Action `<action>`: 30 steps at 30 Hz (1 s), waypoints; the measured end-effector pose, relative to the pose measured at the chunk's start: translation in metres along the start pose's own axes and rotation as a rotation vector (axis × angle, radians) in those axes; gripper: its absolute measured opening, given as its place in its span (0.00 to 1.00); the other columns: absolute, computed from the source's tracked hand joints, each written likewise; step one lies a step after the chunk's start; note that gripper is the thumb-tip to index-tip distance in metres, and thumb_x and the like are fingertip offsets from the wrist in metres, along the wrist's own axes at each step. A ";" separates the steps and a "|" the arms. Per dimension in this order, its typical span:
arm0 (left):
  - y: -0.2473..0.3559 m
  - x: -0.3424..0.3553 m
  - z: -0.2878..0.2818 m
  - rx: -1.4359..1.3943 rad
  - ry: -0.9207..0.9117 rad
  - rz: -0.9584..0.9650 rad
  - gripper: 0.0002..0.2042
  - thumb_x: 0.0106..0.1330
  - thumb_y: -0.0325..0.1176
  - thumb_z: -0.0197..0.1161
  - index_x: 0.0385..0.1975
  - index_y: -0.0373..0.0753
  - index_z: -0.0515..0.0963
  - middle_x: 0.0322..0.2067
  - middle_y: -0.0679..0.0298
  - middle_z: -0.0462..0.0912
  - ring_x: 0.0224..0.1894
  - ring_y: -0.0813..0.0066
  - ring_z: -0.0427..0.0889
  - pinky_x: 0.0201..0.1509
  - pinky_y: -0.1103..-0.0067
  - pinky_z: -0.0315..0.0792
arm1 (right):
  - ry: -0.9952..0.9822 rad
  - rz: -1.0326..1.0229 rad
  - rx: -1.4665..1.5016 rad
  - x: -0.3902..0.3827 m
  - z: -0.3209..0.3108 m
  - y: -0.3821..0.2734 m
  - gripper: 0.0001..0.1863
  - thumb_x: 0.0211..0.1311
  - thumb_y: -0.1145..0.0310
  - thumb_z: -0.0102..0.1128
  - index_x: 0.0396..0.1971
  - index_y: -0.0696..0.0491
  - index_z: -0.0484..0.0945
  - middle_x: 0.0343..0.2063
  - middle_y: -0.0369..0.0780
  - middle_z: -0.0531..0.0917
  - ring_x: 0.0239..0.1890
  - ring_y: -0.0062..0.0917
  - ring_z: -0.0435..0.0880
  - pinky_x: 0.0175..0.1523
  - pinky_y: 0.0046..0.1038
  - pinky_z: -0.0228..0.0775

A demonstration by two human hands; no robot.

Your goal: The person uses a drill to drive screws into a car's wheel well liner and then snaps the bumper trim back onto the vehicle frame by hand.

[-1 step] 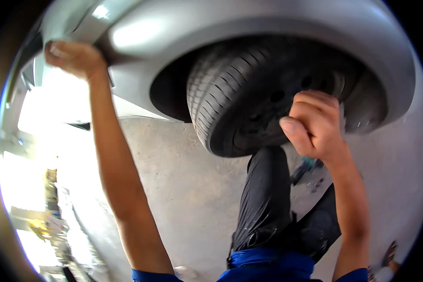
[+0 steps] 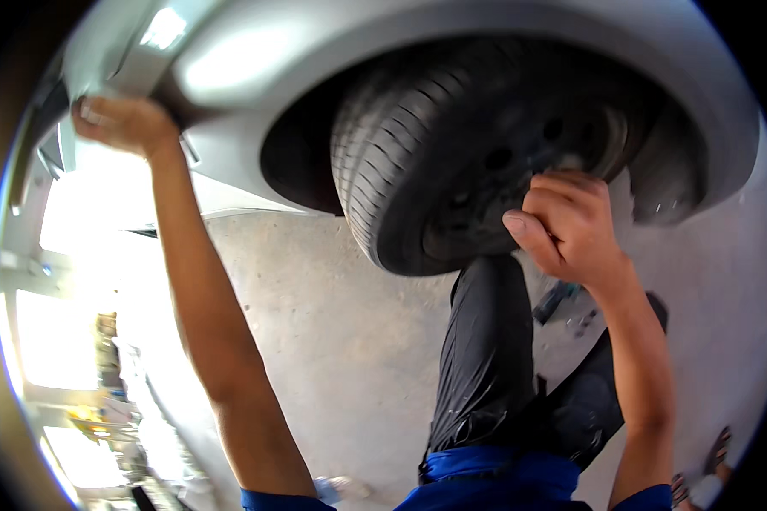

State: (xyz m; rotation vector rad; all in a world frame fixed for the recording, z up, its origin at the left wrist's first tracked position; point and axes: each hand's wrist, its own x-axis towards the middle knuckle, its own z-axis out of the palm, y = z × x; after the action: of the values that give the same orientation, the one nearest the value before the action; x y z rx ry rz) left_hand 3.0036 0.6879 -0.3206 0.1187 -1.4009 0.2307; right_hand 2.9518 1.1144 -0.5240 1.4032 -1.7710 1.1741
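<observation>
My left hand [image 2: 123, 123] is raised at the upper left with its fingers curled on the edge of the silver car body [image 2: 298, 34]. My right hand [image 2: 562, 226] is closed in front of the dark wheel [image 2: 452, 213], close to its hub; whatever its fingers hold is hidden behind them. The wheel's treaded tire [image 2: 379, 162] sits inside the curved arch above my legs.
My black-trousered legs [image 2: 481, 358] reach under the wheel. A dark power tool [image 2: 556, 302] and small loose pieces lie on the concrete floor [image 2: 332, 315] to the right. Another person's sandalled foot [image 2: 717, 451] is at the lower right. A bright, cluttered area fills the left.
The car and both hands appear slightly further left and the view has shifted a little. My right leg shows further out to the right, and both hands keep their curled shape.
</observation>
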 end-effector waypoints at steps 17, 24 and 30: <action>-0.052 -0.044 -0.021 -0.169 -0.155 -0.464 0.22 0.78 0.41 0.44 0.60 0.27 0.62 0.58 0.39 0.66 0.62 0.43 0.65 0.67 0.58 0.64 | -0.495 1.201 -0.091 -0.305 -0.043 0.090 0.27 0.74 0.54 0.53 0.23 0.64 0.75 0.17 0.52 0.75 0.20 0.38 0.77 0.28 0.38 0.63; 0.002 -0.183 -0.078 -0.015 -0.402 -0.266 0.33 0.79 0.46 0.39 0.73 0.25 0.48 0.73 0.36 0.46 0.76 0.40 0.45 0.78 0.56 0.44 | -0.928 0.958 -0.237 -0.406 -0.032 0.126 0.21 0.74 0.58 0.49 0.35 0.62 0.81 0.36 0.56 0.84 0.42 0.52 0.82 0.45 0.44 0.73; 0.043 -0.290 -0.123 0.044 -0.721 -0.558 0.53 0.62 0.41 0.68 0.73 0.26 0.34 0.74 0.37 0.39 0.77 0.39 0.41 0.78 0.57 0.45 | -1.175 0.936 -0.346 -0.436 -0.020 0.118 0.15 0.72 0.63 0.48 0.44 0.54 0.81 0.42 0.52 0.84 0.46 0.49 0.82 0.51 0.44 0.75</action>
State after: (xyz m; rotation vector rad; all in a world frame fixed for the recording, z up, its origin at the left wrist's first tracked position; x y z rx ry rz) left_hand 3.0678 0.7303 -0.6290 0.6705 -2.0058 -0.2780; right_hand 2.9560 1.3321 -0.9204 1.0702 -3.4729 0.2121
